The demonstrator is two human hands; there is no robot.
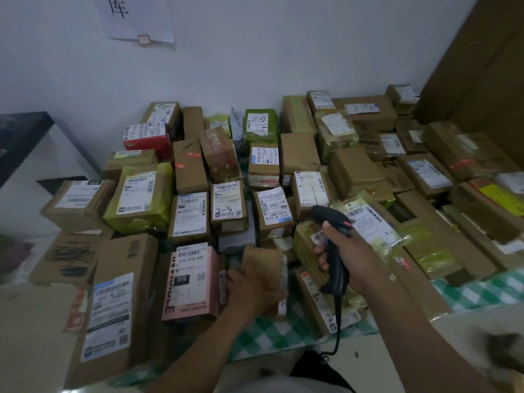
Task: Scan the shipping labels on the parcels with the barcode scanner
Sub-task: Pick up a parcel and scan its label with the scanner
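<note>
Right grip (350,252): clamped round black barcode scanner (331,218). Left grip (252,293): clasping brown paper parcel (262,262), amid labelled parcels (190,214).

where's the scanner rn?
Head view, lower right of centre: the barcode scanner is in the right hand, just right of the brown parcel that the left hand grips.

We note the black barcode scanner (336,263) upright right of centre; labelled parcels (190,217) fill mid-frame, a brown parcel (263,263) tilted below.
</note>
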